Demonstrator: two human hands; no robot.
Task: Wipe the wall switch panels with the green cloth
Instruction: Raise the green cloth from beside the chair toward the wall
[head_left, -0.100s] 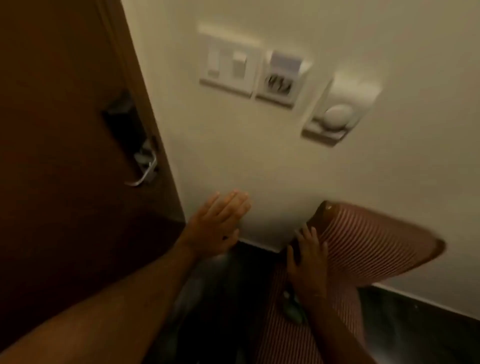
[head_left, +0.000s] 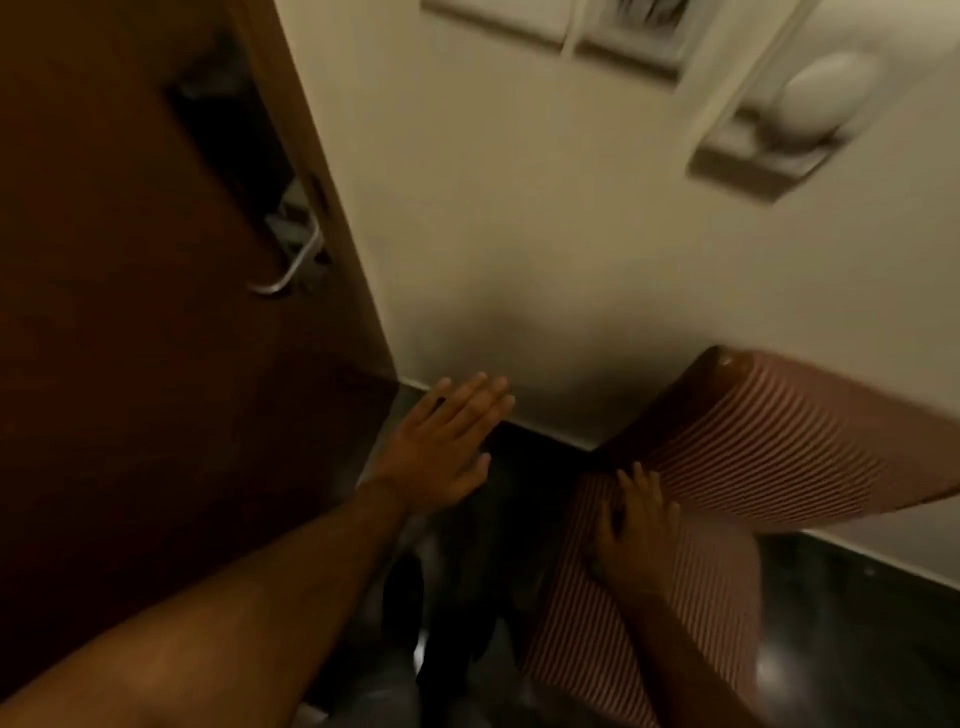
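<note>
Overhead, switch panels side by side

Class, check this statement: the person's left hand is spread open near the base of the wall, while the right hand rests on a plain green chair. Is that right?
Not quite. The head view shows the left hand spread open near the base of the wall, and the right hand resting on the chair, but the chair is upholstered in red-and-white stripes, not plain green.

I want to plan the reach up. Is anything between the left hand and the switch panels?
Nothing visible: bare wall runs from the open left hand up to the switch panels. No cloth shows in either hand.
</note>
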